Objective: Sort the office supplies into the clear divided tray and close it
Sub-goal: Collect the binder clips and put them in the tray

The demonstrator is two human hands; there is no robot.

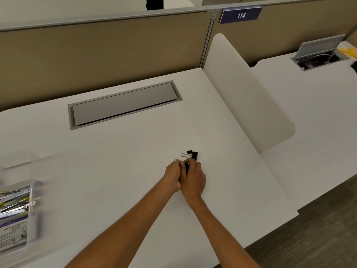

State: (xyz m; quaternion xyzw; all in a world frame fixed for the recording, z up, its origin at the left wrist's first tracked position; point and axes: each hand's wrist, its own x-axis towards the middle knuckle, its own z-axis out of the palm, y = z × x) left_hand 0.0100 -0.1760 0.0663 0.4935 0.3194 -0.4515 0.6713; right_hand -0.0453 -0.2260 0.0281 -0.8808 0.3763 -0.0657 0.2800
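White desk [135, 161], head view. Landmark: the grey cable hatch [124, 104] set flush in the desktop, lid closed.

- Both hands meet on the desk, nearer the viewer than the hatch and off toward its right end. Left hand [172, 175] and right hand [194, 178] press side to side, fingers of both curled in.
- Between them, a held binder clip [186, 167], black. The right fingers pinch its top, and the left fingers wrap its other side, with a silver wire loop showing at their tips. Cannot tell whether more than one clip is in the grasp.
- Loose binder clips [193, 154], black with silver wire handles, lie on the desk just past the fingertips, between the hands and the hatch, and touch each other.
- Clear divided tray [31, 192]: well to the near left of the hatch, at the desk's left edge, badly motion-blurred. Silvery and yellow items show in one compartment, with a white-and-purple printed packet below them. Its print is too blurred to read.
- Blue sign [241, 15] on the tan partition, beyond the hatch and to its right, reads "114" in white.
- Far right of the hatch, past a white divider panel [247, 89]: the neighbouring desk, with a second hatch [319, 55] propped open and yellow sticky notes [347, 51] beside it.
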